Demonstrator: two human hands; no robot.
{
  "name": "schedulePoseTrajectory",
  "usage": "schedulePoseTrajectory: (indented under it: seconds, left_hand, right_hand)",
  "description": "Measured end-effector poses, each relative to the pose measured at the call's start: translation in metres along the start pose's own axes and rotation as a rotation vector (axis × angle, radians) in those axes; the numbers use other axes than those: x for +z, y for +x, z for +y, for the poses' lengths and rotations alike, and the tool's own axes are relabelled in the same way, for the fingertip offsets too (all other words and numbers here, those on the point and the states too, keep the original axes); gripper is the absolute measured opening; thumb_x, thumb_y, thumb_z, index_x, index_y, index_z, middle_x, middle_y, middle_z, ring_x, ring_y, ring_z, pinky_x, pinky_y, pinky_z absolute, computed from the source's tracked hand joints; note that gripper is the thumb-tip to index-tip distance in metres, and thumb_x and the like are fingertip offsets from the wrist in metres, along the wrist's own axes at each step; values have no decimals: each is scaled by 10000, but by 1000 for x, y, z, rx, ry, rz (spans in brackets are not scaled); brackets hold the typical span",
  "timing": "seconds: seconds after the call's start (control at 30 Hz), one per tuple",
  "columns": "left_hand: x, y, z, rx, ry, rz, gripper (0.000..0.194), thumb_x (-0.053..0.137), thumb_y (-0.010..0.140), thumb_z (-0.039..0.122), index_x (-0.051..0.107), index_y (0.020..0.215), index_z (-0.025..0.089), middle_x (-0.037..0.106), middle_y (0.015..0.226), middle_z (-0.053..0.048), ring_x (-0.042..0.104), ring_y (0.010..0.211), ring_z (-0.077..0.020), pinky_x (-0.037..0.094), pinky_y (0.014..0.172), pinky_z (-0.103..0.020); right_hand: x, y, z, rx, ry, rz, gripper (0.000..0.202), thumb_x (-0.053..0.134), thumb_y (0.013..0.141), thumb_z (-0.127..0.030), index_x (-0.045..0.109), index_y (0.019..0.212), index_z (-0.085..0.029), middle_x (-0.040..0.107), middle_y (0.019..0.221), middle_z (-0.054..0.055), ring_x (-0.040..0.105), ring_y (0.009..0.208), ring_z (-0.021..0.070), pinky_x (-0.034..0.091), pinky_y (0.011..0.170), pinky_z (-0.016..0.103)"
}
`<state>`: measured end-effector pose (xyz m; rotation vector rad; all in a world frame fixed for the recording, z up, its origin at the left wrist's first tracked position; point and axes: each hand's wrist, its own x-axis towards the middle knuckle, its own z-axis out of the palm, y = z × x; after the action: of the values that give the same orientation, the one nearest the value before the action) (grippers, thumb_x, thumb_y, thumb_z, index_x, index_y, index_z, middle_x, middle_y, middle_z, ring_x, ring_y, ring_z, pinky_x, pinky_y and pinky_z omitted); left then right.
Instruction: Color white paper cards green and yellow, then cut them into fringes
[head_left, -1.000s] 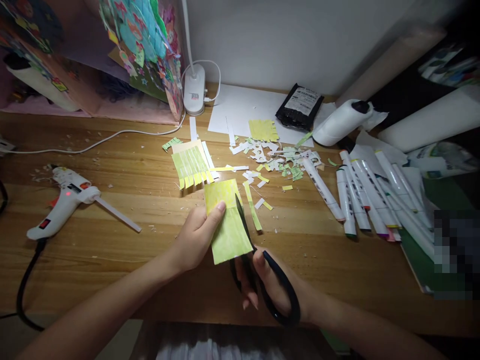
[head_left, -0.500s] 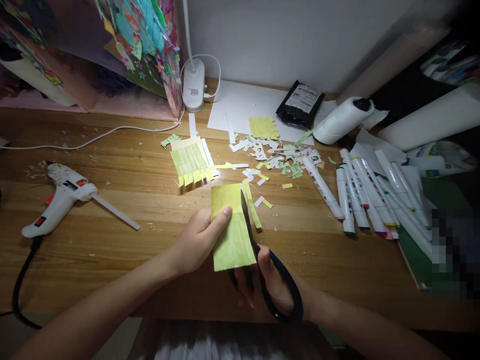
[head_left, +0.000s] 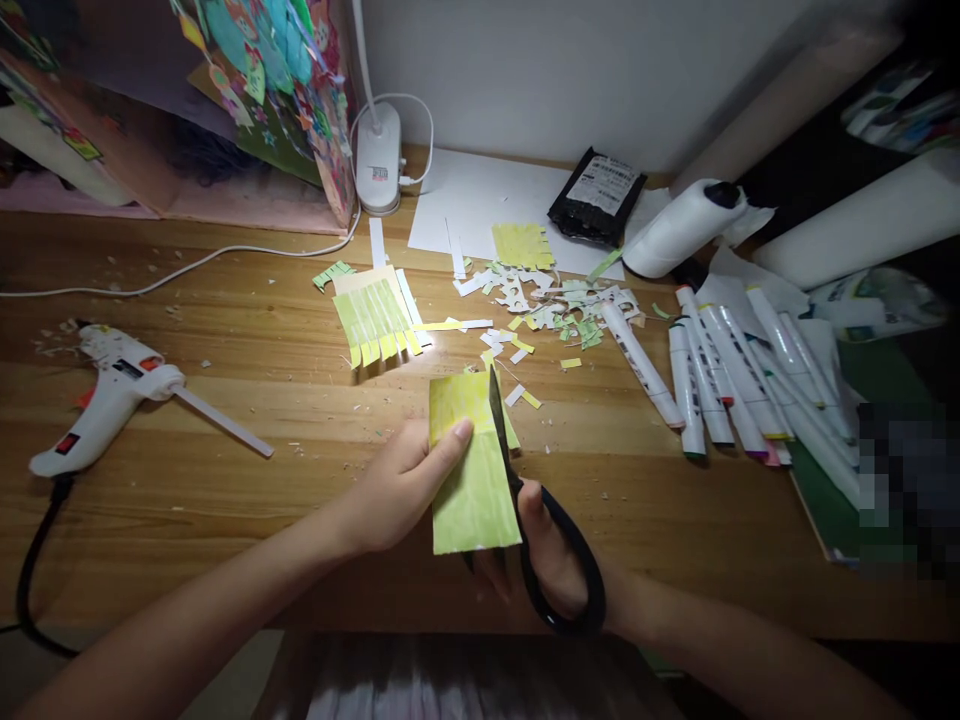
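Note:
My left hand [head_left: 409, 480] pinches a piece of paper [head_left: 472, 495], yellow at the top and green below, with the thumb on its face. Black scissors [head_left: 561, 545] are in my right hand [head_left: 551, 555], with finger and thumb through the loops. Their blade lies along the paper's right edge, pointing away from me. Partly behind the blade, a narrow green strip [head_left: 512, 432] shows at that edge. Beyond my hands lies a fringed green and yellow paper piece [head_left: 375, 315] on a beige backing.
Paper scraps [head_left: 559, 300] lie beyond my hands, near a fringed yellow piece [head_left: 523, 246] and a black packet [head_left: 598, 197]. Markers [head_left: 731, 375] are grouped at the right. A glue gun [head_left: 112, 390] with its black cord lies at the left. A white lamp base [head_left: 379, 165] stands at the back.
The paper in my left hand has shifted slightly right and closer to the scissors' blade. Less of the green strip shows beside it. The whole view has moved a little.

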<state>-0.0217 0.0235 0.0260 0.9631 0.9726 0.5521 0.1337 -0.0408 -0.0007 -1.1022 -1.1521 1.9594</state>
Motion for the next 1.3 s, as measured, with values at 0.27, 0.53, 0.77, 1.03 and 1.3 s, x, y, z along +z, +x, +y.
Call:
schedulePoseTrajectory:
  seconds: [0.27, 0.53, 0.77, 1.03, 1.3]
  left_hand:
    - [0, 2, -2, 26, 26, 24, 371, 486, 871, 475, 586, 697, 163, 591, 615, 7, 520, 518, -84, 406, 448, -153]
    - [0, 3, -1, 25, 51, 27, 382, 485, 870, 474, 588, 682, 158, 592, 607, 6, 512, 503, -83, 399, 436, -154]
    - [-2, 3, 0, 56, 143, 67, 392, 438, 888, 486, 587, 751, 150, 623, 696, -19, 555, 591, -126, 446, 512, -204]
    - [-6, 2, 14, 168, 283, -272, 349, 419, 912, 344, 532, 638, 159, 509, 588, 27, 444, 551, -92, 366, 545, -190]
    - [-17, 4, 12, 320, 296, 112, 351, 461, 867, 303, 446, 545, 164, 380, 509, 56, 316, 469, -67, 247, 445, -194]
  right_hand:
    - [1, -1, 4, 45, 113, 38, 699, 255, 805, -749, 505, 560, -144, 412, 348, -36, 412, 283, 73, 385, 324, 179]
    - [4, 0, 7, 27, 204, 53, 686, 283, 814, -734, 475, 501, -155, 401, 334, -34, 405, 272, 71, 383, 314, 179]
    - [-1, 2, -6, 0, 128, 74, 511, 497, 872, -501, 495, 508, -142, 474, 374, -29, 487, 352, 64, 427, 417, 159]
    - [-17, 12, -12, -108, -10, 269, 377, 580, 847, -399, 509, 571, -152, 452, 362, -59, 462, 332, 73, 400, 397, 180]
    - [-17, 4, -19, -18, 205, -57, 692, 289, 819, -721, 601, 789, -104, 521, 468, 7, 486, 425, 121, 393, 468, 243]
